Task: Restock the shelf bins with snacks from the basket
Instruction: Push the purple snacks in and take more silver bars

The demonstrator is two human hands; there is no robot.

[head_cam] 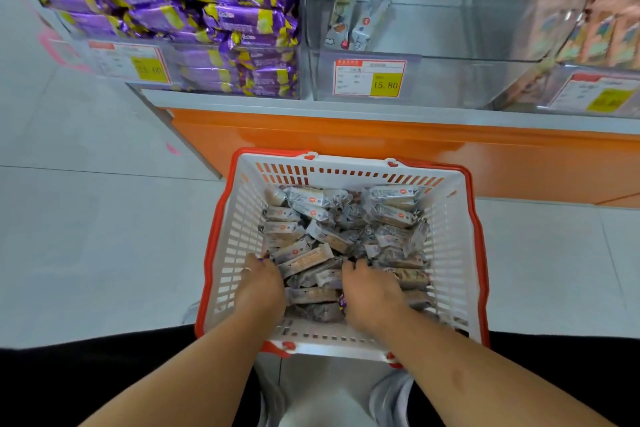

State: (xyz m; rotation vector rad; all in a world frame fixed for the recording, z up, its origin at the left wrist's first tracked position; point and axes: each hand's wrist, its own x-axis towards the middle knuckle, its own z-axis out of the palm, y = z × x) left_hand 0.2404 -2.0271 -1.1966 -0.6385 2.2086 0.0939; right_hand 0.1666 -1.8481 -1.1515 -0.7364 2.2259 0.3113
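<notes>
Snack bars (332,239) lie heaped in the white basket (450,218) below the nearly empty clear bin (433,80). Left hand (261,282) and right hand (372,291) dig in, fingers curled round wrappers. Slippery loose packets could spill from an overfull scoop.

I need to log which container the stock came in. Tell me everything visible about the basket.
The basket is white slotted plastic, looks rigid, with a red rim and red handle pieces folded down along the edges. It stands upright on the pale floor in front of the orange shelf base, below the nearly empty clear bin. Small silvery wrapped snacks lie loose across its bottom. The left hand and right hand both reach inside, fingers among the packets.
</notes>
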